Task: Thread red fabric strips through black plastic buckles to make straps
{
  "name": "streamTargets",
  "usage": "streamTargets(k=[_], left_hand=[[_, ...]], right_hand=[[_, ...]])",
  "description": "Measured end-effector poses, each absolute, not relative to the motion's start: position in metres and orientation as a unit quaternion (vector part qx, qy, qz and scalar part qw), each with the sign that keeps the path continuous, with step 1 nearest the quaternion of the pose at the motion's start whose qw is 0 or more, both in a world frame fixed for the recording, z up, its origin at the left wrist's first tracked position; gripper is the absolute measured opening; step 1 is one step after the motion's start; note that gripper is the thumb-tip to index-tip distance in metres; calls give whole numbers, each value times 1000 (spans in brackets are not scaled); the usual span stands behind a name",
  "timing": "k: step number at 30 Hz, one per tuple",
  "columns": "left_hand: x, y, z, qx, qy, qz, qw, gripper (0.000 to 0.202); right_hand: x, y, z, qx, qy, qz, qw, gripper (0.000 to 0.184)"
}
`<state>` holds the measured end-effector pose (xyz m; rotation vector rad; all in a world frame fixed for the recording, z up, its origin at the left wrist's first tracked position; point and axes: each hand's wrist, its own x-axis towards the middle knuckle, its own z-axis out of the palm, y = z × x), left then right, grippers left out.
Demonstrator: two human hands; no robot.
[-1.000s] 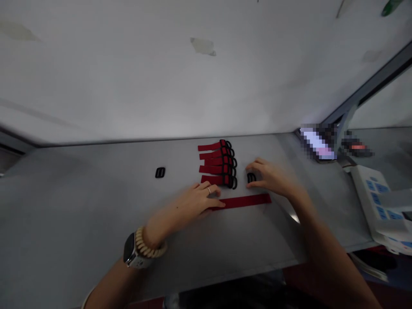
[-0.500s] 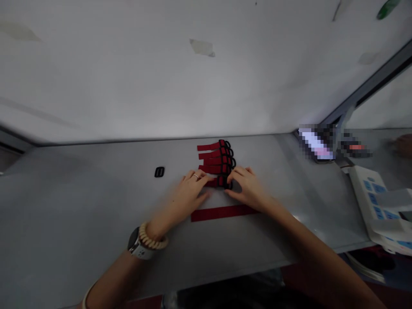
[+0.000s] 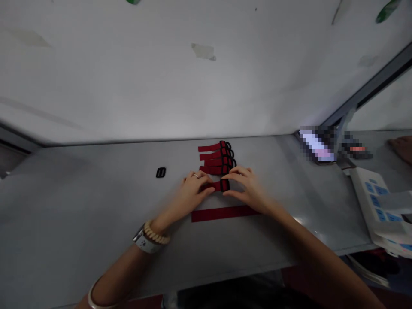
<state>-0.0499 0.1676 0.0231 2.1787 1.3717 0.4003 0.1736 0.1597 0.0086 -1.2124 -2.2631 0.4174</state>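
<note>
My left hand [image 3: 193,191], a ring on one finger, holds the left part of a short red webbing strap [image 3: 217,186] against the table. A black slide buckle [image 3: 225,185] sits at this strap's right end. Thumb and forefinger of my right hand [image 3: 246,189] are at the lower and upper edges of that buckle, closed around it. Just beyond lie several similar red straps [image 3: 212,163] with black buckles and rings, fanned in a row. Nearer me rests a longer plain red strap [image 3: 222,213], its right end under my right wrist.
A loose black slide buckle [image 3: 161,172] lies left of my hands on the grey table [image 3: 96,206]. At the right are a lit phone [image 3: 317,146] and a white box with blue labels [image 3: 373,201]. A white wall [image 3: 144,86] rises behind the table.
My right fingers have shifted slightly left, to the edges of the buckle on the near strap. That strap has moved a little towards me, away from the row. The view has tilted slightly.
</note>
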Motion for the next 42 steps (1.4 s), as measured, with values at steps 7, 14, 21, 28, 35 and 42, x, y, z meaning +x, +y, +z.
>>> streamTargets(k=[7,14,21,28,35,42], left_hand=[[-52,171,22,750,440,216,444,24],[-47,166,27,711,415,254,508,23],[-47,166,24,750,424,261,436,17],[-36,151,33,825,476,212,221,32],[-38,151,32,825,453,287,176,33],[-35,153,25,755,412,351,371,34]], right_hand=[[167,155,10,-447,-826,198,281,32],[163,150,19,-444,-795,265,317,29],[168,146,33,-392,-806,336,288,13],[165,149,17,-420,-754,366,348,12],[171,151,20,-358,-651,555,374,17],[167,147,23,-346,-609,609,373,15]])
